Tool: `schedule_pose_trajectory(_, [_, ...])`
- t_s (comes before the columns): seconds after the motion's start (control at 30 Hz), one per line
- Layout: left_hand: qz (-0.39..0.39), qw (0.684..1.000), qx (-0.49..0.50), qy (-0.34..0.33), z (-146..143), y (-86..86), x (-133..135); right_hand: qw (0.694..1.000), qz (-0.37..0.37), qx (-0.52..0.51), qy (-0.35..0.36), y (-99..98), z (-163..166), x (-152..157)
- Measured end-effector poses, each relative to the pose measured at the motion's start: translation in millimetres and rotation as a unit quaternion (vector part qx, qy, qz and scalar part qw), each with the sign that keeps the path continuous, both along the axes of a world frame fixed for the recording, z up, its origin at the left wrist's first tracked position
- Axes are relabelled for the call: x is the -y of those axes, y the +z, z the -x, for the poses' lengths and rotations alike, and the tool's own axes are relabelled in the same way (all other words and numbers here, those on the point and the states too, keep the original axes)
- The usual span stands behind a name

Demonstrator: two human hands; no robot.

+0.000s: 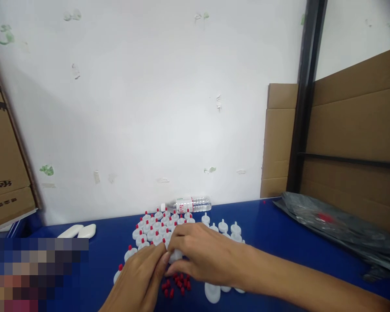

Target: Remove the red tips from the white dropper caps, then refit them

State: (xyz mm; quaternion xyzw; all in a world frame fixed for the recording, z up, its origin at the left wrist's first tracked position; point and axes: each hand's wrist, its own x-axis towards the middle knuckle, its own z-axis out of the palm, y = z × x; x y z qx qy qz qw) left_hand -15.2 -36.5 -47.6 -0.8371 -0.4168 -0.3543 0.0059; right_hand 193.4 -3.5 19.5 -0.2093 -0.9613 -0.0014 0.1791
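Note:
My left hand (139,271) and my right hand (203,253) meet at their fingertips over the blue table. Between the right thumb and fingers is a squat white nozzle bottle (175,256), partly hidden. The left thumb and forefinger are pinched together against its near side, and whatever they hold is hidden. Behind and left of my hands stand several white bottles with red caps (156,237). To the right are several white bottles with bare nozzles (223,225). Loose red caps (179,284) lie in a small heap below my hands.
A clear water bottle (193,205) lies on its side by the wall. Two white objects (87,231) rest on the table (100,268) at left. Grey plastic (331,225) lies at right, near cardboard (354,121) and a dark metal post (303,95). A cardboard box (6,160) stands left.

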Motion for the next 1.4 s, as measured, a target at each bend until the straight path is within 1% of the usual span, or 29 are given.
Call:
schedule_pose_trajectory(0.1, [0.008, 1.0, 0.02, 0.003, 0.4, -2.8, -0.1, 1.0, 0.003, 0.018, -0.011, 2.5, -0.8, -4.3])
schedule_pose_trajectory(0.17, [0.022, 0.997, 0.067, 0.025, -1.0, -3.7, 0.7, 0.998, -0.035, 0.051, 0.003, 6.4, -0.8, -6.8])
schedule_pose_trajectory(0.23, [0.042, 0.99, 0.124, 0.06, -3.2, -2.7, 1.5, 0.992, -0.096, 0.076, 0.036, 10.5, -0.6, -8.8])
schedule_pose_trajectory(0.27, [0.06, 0.985, 0.143, 0.068, -4.5, -1.5, 1.7, 0.987, -0.128, 0.079, 0.053, 12.2, -0.6, -9.9])
schedule_pose_trajectory(0.33, [0.111, 0.978, 0.168, 0.058, -6.6, 1.5, 1.7, 0.978, -0.183, 0.075, 0.072, 14.8, -1.3, -13.3])
schedule_pose_trajectory(0.37, [0.139, 0.972, 0.185, 0.045, -7.3, 2.9, 1.6, 0.975, -0.2, 0.073, 0.066, 16.1, -2.5, -16.1])
schedule_pose_trajectory(0.43, [0.186, 0.954, 0.231, 0.032, -7.3, 4.9, 1.8, 0.975, -0.205, 0.076, 0.029, 19.5, -8.2, -25.3])
schedule_pose_trajectory(0.5, [0.207, 0.942, 0.261, 0.034, -5.8, 5.8, 2.2, 0.98, -0.181, 0.074, -0.037, 24.2, -18.9, -39.9])
schedule_pose_trajectory(0.57, [0.189, 0.95, 0.245, 0.037, -3.9, 6.0, 2.5, 0.98, -0.162, 0.058, -0.096, 28.4, -33.5, -58.6])
schedule_pose_trajectory(0.63, [0.148, 0.97, 0.19, 0.029, -3.1, 5.4, 2.3, 0.974, -0.137, 0.045, -0.172, 29.6, -48.9, -78.5])
schedule_pose_trajectory(0.7, [0.12, 0.986, 0.117, 0.025, -4.0, 4.3, 2.2, 0.966, -0.107, 0.048, -0.23, 26.3, -62.0, -96.6])
schedule_pose_trajectory(0.8, [0.095, 0.994, 0.024, 0.039, -6.9, 1.9, 3.3, 0.958, -0.052, 0.074, -0.27, 15.0, -74.7, -117.6])
schedule_pose_trajectory(0.93, [0.049, 0.996, -0.065, 0.031, -7.0, 1.8, 6.1, 0.952, 0.029, 0.128, -0.277, -1.6, -83.4, -135.5])
schedule_pose_trajectory(1.03, [0.06, 0.991, -0.114, 0.026, -6.0, 5.3, 8.8, 0.947, 0.078, 0.159, -0.269, -9.9, -88.3, -145.0])
schedule_pose_trajectory(1.1, [0.07, 0.989, -0.13, 0.027, -6.6, 7.2, 10.1, 0.944, 0.106, 0.173, -0.26, -13.3, -91.2, -149.6])
schedule_pose_trajectory(1.23, [0.061, 0.989, -0.129, 0.039, -8.8, 5.6, 8.3, 0.943, 0.163, 0.189, -0.221, -16.1, -95.4, -153.0])
schedule_pose_trajectory(1.3, [0.058, 0.99, -0.126, 0.036, -8.1, 2.7, 5.2, 0.946, 0.17, 0.177, -0.211, -14.8, -95.5, -151.2])
schedule_pose_trajectory(1.4, [0.07, 0.988, -0.137, 0.018, -4.9, -3.3, 0.0, 0.96, 0.132, 0.119, -0.215, -9.2, -90.6, -144.2])
